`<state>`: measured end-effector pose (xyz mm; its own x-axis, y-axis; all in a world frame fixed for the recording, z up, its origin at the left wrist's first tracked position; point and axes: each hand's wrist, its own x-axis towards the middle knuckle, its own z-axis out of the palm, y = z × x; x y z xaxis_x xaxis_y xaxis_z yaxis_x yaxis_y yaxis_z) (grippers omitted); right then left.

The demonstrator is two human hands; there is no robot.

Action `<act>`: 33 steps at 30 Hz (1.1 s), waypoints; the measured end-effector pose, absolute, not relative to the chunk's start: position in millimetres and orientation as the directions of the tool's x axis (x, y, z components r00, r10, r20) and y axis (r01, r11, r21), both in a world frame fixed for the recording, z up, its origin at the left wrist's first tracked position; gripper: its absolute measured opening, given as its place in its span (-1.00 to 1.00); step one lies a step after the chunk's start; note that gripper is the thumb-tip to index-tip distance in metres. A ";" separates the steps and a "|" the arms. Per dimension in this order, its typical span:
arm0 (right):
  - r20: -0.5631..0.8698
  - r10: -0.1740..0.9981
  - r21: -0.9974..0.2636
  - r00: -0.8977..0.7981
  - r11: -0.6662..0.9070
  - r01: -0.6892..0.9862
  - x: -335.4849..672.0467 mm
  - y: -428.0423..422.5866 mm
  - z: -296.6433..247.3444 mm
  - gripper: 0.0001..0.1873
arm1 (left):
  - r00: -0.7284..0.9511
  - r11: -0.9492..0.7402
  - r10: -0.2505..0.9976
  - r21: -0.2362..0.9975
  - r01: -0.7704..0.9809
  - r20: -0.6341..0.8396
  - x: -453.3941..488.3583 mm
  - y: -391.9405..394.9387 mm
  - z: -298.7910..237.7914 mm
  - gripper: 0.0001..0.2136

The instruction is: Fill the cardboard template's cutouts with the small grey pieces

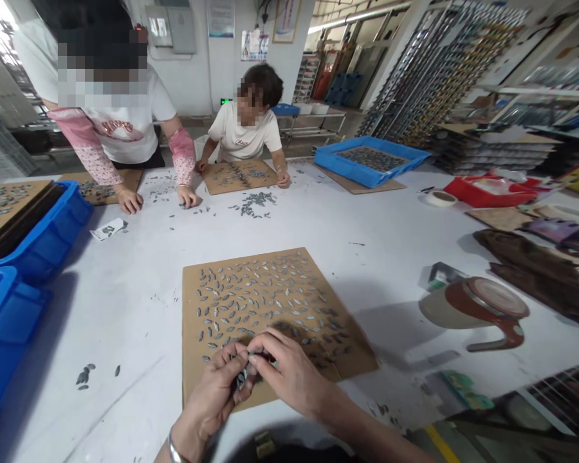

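Over the board (188, 334), our left hand (215, 386) cups several pieces (244, 377), fingers curled round them; our right hand (289, 368) pinches its fingers narrow, seemingly on one of these; we do best gripping lightly, staying clear of those laid below

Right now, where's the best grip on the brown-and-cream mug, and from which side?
The handle, probably from the near side with the right hand. The mug appears upright, right of the cardboard sheet, and its handle juts toward the near table edge.
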<state>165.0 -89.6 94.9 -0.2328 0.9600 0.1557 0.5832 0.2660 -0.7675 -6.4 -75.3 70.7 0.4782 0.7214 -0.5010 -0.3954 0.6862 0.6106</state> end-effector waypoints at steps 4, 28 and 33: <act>0.171 0.966 -0.789 -0.193 0.251 0.561 174.0 -87.8 94.2 -0.81 | 0.487 0.676 0.727 0.629 -0.384 -0.484 -3.0 -76.6 71.7 -0.67; 0.187 0.982 -0.515 0.040 0.064 0.855 255.8 -39.8 50.2 -0.93 | 0.518 0.735 0.675 0.411 -0.540 -0.526 -9.6 -67.8 71.6 -0.65; 0.213 0.927 -0.561 -0.309 0.375 0.738 209.4 -59.8 91.3 -0.79 | 0.584 0.757 0.651 0.363 -0.543 -0.484 -5.4 -70.7 71.3 -0.49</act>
